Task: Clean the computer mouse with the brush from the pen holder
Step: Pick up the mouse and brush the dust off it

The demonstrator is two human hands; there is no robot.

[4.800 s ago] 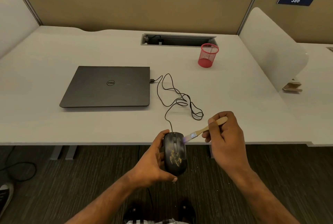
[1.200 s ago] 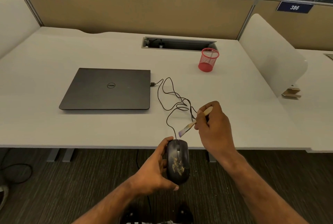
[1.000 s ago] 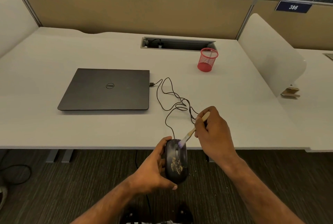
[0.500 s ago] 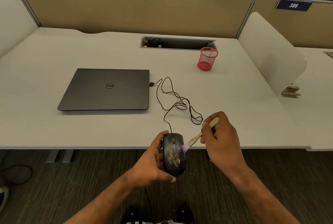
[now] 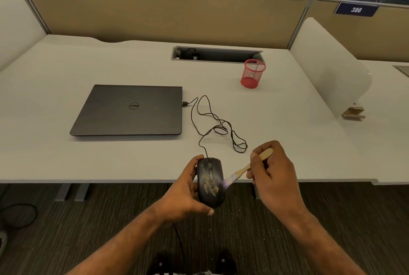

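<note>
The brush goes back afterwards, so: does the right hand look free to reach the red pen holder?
Probably yes: bare desk lies between the right hand and the pen holder; only the mouse cable loops leftward.

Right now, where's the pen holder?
In the head view the red mesh pen holder stands upright at the desk's far right, just in front of the cable tray slot, beyond the laptop's right corner.

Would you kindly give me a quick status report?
Left hand grips dusty black computer mouse. Right hand holds wooden-handled brush, bristles at mouse's right side. Nothing in the way.
</note>
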